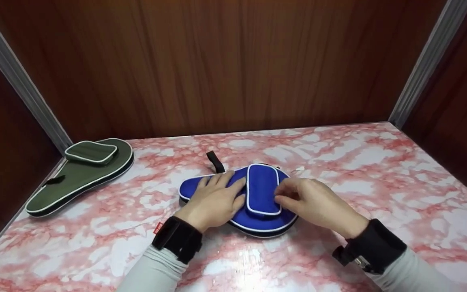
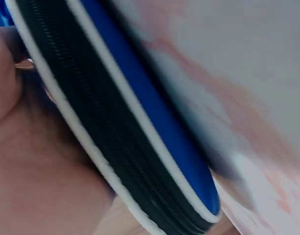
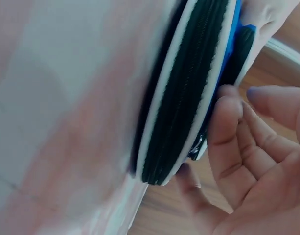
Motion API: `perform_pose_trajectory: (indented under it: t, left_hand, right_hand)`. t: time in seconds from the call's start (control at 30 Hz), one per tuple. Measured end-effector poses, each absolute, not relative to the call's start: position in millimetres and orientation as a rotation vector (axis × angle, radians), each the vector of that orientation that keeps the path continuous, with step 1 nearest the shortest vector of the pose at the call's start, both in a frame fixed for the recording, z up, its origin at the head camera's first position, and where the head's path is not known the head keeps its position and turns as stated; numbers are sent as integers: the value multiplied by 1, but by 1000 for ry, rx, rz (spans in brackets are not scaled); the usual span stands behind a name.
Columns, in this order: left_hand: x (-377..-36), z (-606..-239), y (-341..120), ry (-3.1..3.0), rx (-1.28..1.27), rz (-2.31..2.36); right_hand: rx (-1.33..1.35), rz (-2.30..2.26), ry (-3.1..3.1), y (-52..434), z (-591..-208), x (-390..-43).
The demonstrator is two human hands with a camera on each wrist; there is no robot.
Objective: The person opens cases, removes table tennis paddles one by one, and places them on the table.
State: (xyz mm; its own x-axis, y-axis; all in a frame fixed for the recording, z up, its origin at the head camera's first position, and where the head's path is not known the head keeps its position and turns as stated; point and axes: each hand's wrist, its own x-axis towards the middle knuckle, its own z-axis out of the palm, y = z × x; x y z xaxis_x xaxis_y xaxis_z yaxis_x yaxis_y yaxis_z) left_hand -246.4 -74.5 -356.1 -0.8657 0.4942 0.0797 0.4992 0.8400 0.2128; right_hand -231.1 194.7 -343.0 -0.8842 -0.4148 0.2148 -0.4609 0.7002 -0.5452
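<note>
While both hands (image 1: 213, 200) touch the blue case (image 1: 260, 190), a green case (image 1: 79, 174) lies well apart.

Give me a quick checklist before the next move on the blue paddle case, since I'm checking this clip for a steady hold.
1. Blue paddle case lies flat on the marble table: ok.
2. Left hand rests flat on the case's narrow end, steadying it: ok.
3. Right hand has its fingertips at the edge of the raised pocket: ok.
4. Right hand actually pinching a zipper pull: cannot tell, the fingertips hide it.
5. Main zipper around the case's side looks closed where visible: ok.
6. Green paddle case lies apart, near the left wall, out of the way: ok.
</note>
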Motion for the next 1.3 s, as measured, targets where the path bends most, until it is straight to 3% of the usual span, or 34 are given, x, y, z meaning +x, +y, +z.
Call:
perform_pose_trajectory:
  t: [0.2, 0.53, 0.87, 1.3]
  left_hand:
    - [-254, -358, -82, -2948, -930, -392]
    - [-253, -350, -82, -2931, -1043, -453]
    - [-239, -340, -60, -2929, -1035, -550]
    - [-225, -339, -41, -3136, -955, -302]
  right_hand:
    - [761, 899, -2725, 204, -347, -244]
    - [1081, 853, -2851, 210, -352, -252]
    - [1031, 745, -2910, 208, -352, -249]
    - [973, 478, -2936, 195, -345, -243]
